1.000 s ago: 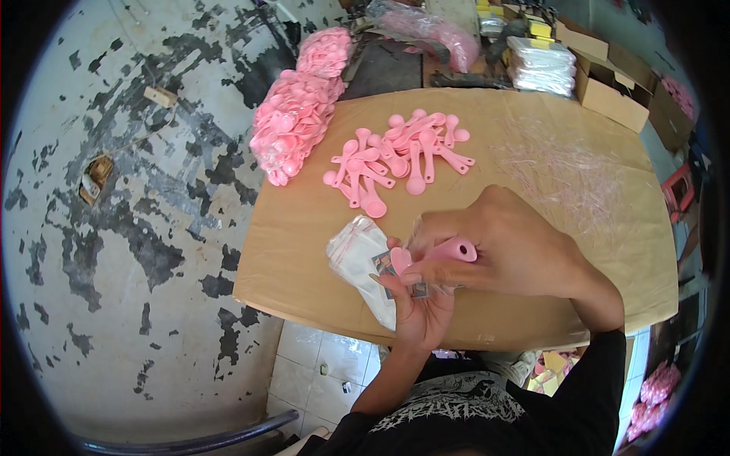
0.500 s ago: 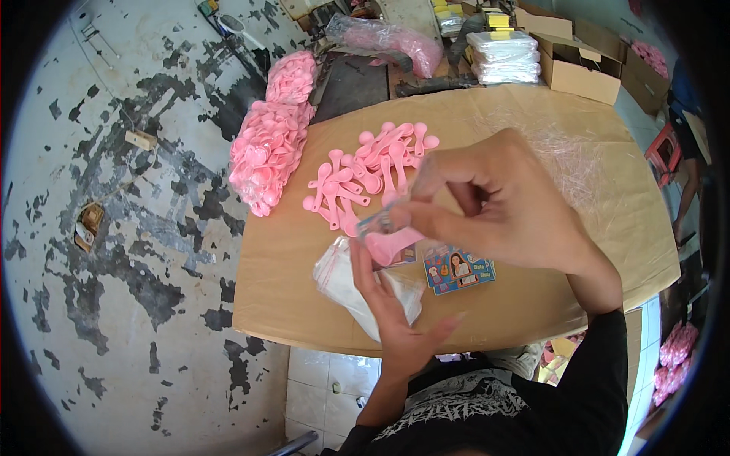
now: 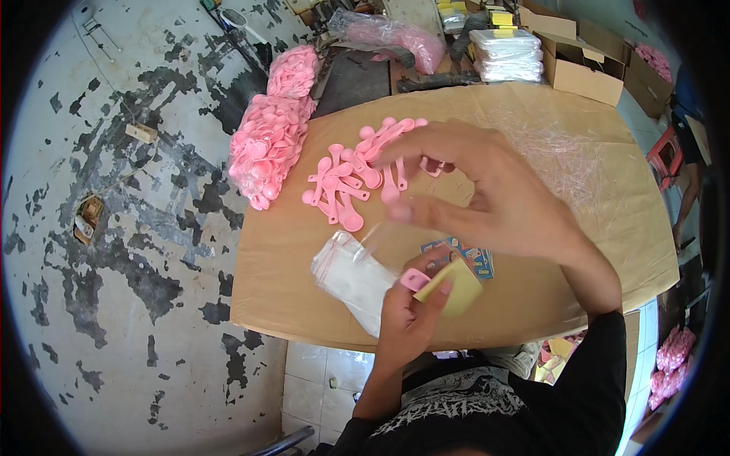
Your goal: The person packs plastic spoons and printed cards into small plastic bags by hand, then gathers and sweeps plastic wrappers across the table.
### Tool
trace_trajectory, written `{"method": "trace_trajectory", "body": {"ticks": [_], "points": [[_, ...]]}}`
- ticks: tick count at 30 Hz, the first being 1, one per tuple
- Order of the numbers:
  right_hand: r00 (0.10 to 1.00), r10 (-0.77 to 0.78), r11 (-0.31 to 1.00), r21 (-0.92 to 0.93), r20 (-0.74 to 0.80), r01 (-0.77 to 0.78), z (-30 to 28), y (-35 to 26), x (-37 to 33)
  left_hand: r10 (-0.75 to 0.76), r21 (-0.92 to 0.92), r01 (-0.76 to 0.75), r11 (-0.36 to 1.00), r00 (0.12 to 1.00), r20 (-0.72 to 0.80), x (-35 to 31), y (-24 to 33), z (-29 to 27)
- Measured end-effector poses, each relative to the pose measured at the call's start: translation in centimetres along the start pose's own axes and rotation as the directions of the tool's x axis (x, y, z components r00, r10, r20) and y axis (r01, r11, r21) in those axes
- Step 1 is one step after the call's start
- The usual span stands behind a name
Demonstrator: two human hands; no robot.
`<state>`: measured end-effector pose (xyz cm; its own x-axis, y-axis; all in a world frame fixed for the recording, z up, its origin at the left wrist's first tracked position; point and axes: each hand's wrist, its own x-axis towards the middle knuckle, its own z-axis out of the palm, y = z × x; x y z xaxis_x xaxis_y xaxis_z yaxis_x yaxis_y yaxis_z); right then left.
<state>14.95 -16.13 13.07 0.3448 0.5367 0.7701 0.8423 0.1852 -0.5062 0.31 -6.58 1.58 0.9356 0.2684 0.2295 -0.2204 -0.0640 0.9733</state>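
My left hand (image 3: 407, 323) is closed near the front of the table, gripping a pink measuring spoon (image 3: 414, 280) together with a yellowish card (image 3: 462, 289). Only one end of that spoon shows. My right hand (image 3: 487, 186) hovers above and beyond it, thumb and fingers apart and somewhat blurred. A faint clear film shows below the right thumb; whether it touches the thumb I cannot tell. Beside my left hand lies a stack of clear plastic bags (image 3: 346, 277). Blue printed cards (image 3: 477, 258) lie just beyond the yellowish card. Loose pink measuring spoons (image 3: 342, 186) are heaped farther back, partly behind my right hand.
Bags packed with pink spoons (image 3: 270, 148) stand at the table's left edge. Thin clear strips (image 3: 566, 163) are scattered at the right. Stacked plastic packs (image 3: 508, 57) and cardboard boxes (image 3: 582, 76) stand at the back. A peeling wall (image 3: 137, 228) is on the left.
My left hand has closed on the spoon and card, which were up near my right hand, and they are now lower and nearer me. My right hand's pinch has opened.
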Motion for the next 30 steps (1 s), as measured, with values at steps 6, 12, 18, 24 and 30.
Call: {"method": "trace_trajectory", "body": {"ticks": [6, 12, 18, 24, 30], "points": [[0.795, 0.322, 0.889, 0.124, 0.514, -0.440, -2.0, 0.5, -1.8, -0.204, -0.248, 0.302, 0.920, 0.913, 0.354, -1.4, 1.3, -0.3], [0.751, 0.353, 0.907, -0.009, 0.558, -0.420, -1.5, 0.6, -1.9, -0.087, -0.214, 0.087, 0.973, 0.996, 0.009, 0.7, 1.1, 0.4], [0.898, -0.172, 0.909, -0.287, 0.406, 0.303, -1.7, 0.9, -2.2, -0.070, -0.093, 0.062, 0.994, 0.994, -0.085, 1.2, 2.1, 0.4], [0.896, -0.114, 0.840, -0.440, 0.430, 0.318, -1.8, 1.4, -3.2, -0.125, -0.220, 0.118, 0.968, 0.992, -0.018, 1.2, 2.4, -0.3], [0.874, -0.165, 0.868, -0.353, 0.458, 0.349, -1.8, 1.9, -3.6, -0.156, -0.194, 0.162, 0.968, 0.987, 0.048, 1.4, 2.4, -0.6]]}}
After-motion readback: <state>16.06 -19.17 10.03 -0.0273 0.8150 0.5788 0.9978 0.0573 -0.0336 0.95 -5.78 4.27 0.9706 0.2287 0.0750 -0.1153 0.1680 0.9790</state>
